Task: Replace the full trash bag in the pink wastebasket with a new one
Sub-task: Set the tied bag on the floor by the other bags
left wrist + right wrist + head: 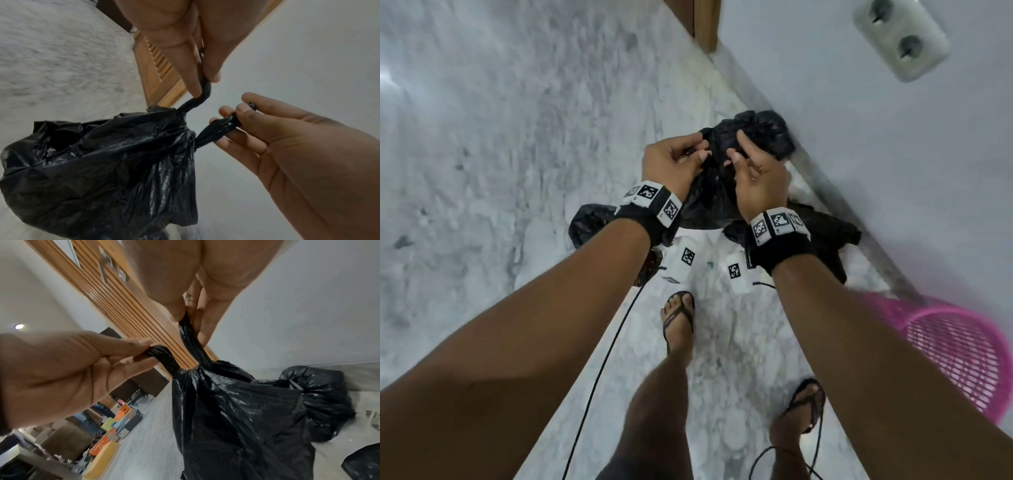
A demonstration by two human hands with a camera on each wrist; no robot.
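Progress, we judged, stood near halfway: the basket [959, 346] lay on its side, unlined, at four o'clock of our feet, against the wall, so the full bag [709, 202] was out. Tying it shut, lining the basket and standing it up remained. The bag hung below both hands, clear of the floor as far as we could tell. Our left hand [671, 164] pinched one twisted ear [200, 95] between thumb and fingertips at nine o'clock of the neck; our right hand [760, 178] pinched the other ear [218, 129] at three o'clock. No knot showed.
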